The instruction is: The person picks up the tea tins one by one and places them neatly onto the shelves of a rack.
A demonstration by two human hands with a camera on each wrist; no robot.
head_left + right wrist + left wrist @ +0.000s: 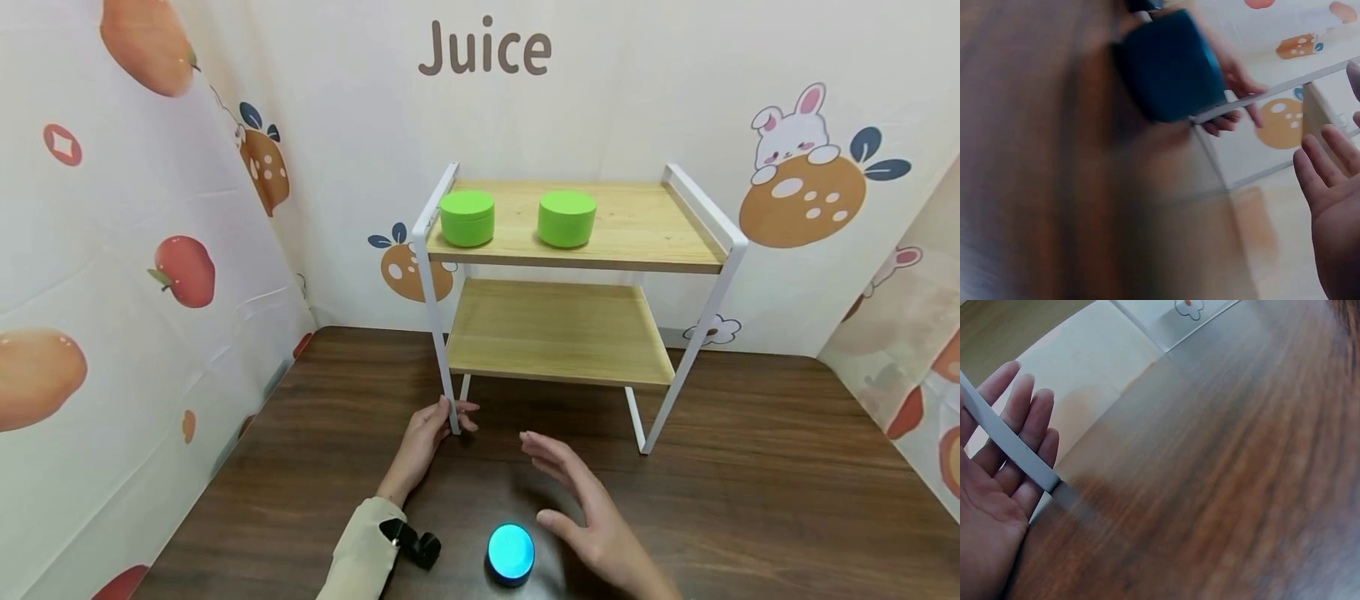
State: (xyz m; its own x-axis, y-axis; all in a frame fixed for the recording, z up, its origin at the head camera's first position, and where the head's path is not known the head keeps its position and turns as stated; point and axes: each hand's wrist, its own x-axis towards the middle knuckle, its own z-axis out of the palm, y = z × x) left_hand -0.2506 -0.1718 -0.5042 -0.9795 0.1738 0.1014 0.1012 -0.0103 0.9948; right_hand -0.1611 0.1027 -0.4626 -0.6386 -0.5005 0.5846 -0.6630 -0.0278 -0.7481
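A two-tier shelf (562, 333) with pale wooden boards and white metal legs stands on the dark table. At its front left leg, my left hand (429, 433) holds the metal low down, thumb on one side and fingers behind. In the left wrist view, the leg (1013, 447) crosses the fingers of that hand (997, 487). My right hand (585, 508) hovers with fingers extended, apart from everything. Just left of it sits a round container with a shiny blue lid (511, 552), which looks dark teal and blurred (1172, 69) in the right wrist view.
Two bright green round containers, one at the left (467, 219) and one near the middle (567, 219), stand on the top board. A fruit-printed cloth (360, 100) hangs behind the table (765, 467) and along its sides. A black wrist camera (412, 543) is strapped over the left sleeve.
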